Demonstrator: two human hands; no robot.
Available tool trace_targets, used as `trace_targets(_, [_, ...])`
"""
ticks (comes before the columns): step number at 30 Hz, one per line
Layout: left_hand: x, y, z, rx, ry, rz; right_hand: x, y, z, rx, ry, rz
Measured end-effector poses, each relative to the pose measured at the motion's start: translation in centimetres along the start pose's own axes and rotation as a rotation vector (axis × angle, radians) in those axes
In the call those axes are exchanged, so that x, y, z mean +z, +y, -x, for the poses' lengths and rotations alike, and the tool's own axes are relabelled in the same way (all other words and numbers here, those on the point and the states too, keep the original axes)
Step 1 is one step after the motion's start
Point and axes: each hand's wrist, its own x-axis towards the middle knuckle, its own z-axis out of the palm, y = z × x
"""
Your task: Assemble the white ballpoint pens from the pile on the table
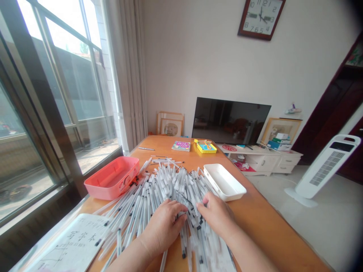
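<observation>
A big heap of clear pens (141, 204), many with black ends, spreads over the wooden table in front of me. My left hand (167, 223) reaches into the middle of the heap, its thumb and forefinger curled toward each other. To its right, my right hand (215, 211) is bent over the pens with thumb and forefinger close together. What either hand's fingertips hold is hidden or too small to make out. A dark slim pen part (185, 200) lies between the two hands, near the left fingertips.
A red plastic tray (109, 189) stands left of the heap, a white tray (224, 181) right. A notebook (70, 241) lies at front left. Farther back on the table (263, 219) are a colourful booklet (180, 146), a yellow box (206, 147) and a silver pen (146, 149).
</observation>
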Motion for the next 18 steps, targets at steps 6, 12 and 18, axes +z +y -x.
trace_targets(6, [-0.1,0.16,0.13,-0.021,-0.001,0.011,0.39,-0.09,0.03,-0.053,0.013,0.059])
trace_targets(12, [-0.1,0.0,0.11,-0.029,0.015,0.013,0.62,-0.21,0.33,-0.077,0.025,0.096])
trace_targets(18, [0.11,-0.39,0.23,-0.031,0.037,0.096,0.47,-0.37,0.49,-0.032,0.043,0.09])
